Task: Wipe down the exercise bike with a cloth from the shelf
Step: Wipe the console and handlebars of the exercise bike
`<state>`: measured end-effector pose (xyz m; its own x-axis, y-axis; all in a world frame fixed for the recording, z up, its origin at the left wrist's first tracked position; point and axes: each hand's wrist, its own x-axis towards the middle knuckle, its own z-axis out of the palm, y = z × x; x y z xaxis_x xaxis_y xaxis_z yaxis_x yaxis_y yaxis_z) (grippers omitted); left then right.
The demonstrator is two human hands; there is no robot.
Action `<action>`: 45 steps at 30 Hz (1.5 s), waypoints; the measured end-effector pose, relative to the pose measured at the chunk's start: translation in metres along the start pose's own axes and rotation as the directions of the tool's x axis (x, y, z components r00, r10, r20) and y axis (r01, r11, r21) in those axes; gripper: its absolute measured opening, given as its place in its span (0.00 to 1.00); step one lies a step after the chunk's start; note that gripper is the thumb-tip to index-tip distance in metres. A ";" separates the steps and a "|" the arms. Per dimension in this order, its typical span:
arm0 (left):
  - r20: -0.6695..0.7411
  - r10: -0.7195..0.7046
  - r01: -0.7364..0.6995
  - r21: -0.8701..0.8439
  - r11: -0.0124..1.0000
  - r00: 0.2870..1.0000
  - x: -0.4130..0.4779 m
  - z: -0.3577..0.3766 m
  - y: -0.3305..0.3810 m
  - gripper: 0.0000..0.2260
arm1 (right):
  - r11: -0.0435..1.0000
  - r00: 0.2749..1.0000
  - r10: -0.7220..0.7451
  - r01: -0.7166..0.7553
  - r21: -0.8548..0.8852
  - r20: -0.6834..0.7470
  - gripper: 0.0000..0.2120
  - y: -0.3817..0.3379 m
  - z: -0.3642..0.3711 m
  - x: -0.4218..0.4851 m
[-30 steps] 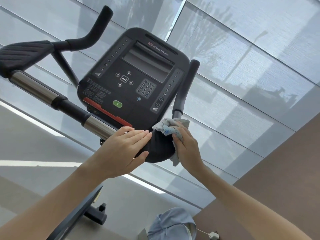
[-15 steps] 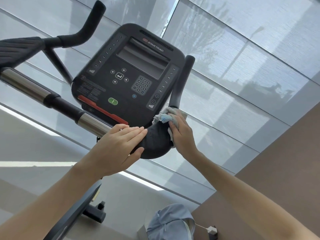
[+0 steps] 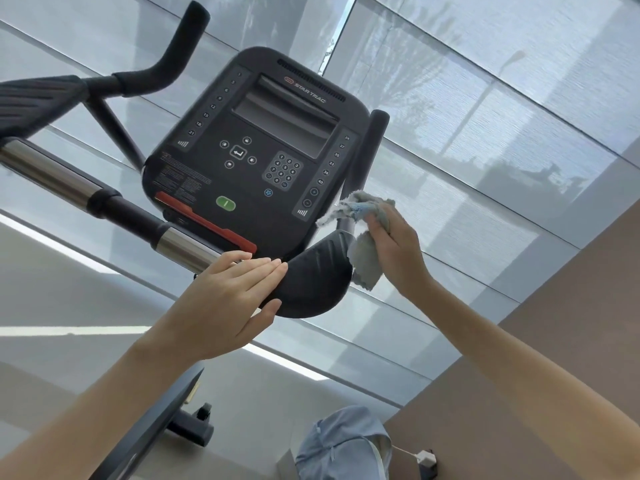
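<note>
The exercise bike's black console point(image 3: 256, 157) fills the centre, with a dark screen, a keypad and a green button. Below it curves a black ribbed arm pad point(image 3: 313, 282). My left hand point(image 3: 228, 299) grips the pad's left end, fingers flat on top and thumb underneath. My right hand point(image 3: 398, 247) holds a bunched grey-blue cloth point(image 3: 363, 233) against the pad's right end, by the foot of the upright right handle point(image 3: 367, 157). Part of the cloth hangs down beside the pad.
A chrome and black handlebar point(image 3: 114, 206) runs from the left edge to the console. A bent grip point(image 3: 166, 60) rises at the top left. Window blinds point(image 3: 485, 133) lie behind. My knee in light blue fabric point(image 3: 343, 445), the bike's frame point(image 3: 145, 431) and a white plug point(image 3: 424, 457) are below.
My right hand has slid the cloth to the right, off the pad's top onto its right end by the handle's foot. The left hand has kept its grip.
</note>
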<state>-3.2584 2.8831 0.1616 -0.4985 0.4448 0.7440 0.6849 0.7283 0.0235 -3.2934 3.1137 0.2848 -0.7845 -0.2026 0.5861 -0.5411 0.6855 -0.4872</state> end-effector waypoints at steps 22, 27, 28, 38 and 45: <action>-0.078 -0.016 0.017 0.015 1.000 0.997 -0.009 -0.001 0.008 0.21 | 0.985 0.988 -0.089 0.106 -0.137 0.125 0.12 -0.003 -0.006 0.015; -0.081 -0.018 0.020 0.014 1.000 0.997 -0.010 0.001 0.007 0.22 | 0.915 0.899 -0.012 0.186 -0.357 0.437 0.11 0.021 0.016 0.031; -0.080 -0.017 0.019 0.017 1.000 0.997 -0.011 0.001 0.007 0.21 | 0.921 0.901 -0.006 0.174 -0.348 0.433 0.10 0.021 0.018 0.029; -0.167 -0.020 0.037 0.101 0.994 0.986 -0.033 -0.008 -0.001 0.20 | 0.852 0.758 0.035 0.318 -0.416 0.651 0.14 -0.022 0.044 0.028; -0.160 -0.020 0.042 0.130 0.991 0.987 -0.044 -0.014 -0.002 0.19 | 0.932 0.721 0.008 0.246 -0.267 0.693 0.11 -0.040 0.060 0.013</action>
<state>-3.2301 2.8550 0.1388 -0.4207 0.3404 0.8409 0.5887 0.8077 -0.0325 -3.2998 3.0414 0.2726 -0.7802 -0.6248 -0.0301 -0.6160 0.7758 -0.1365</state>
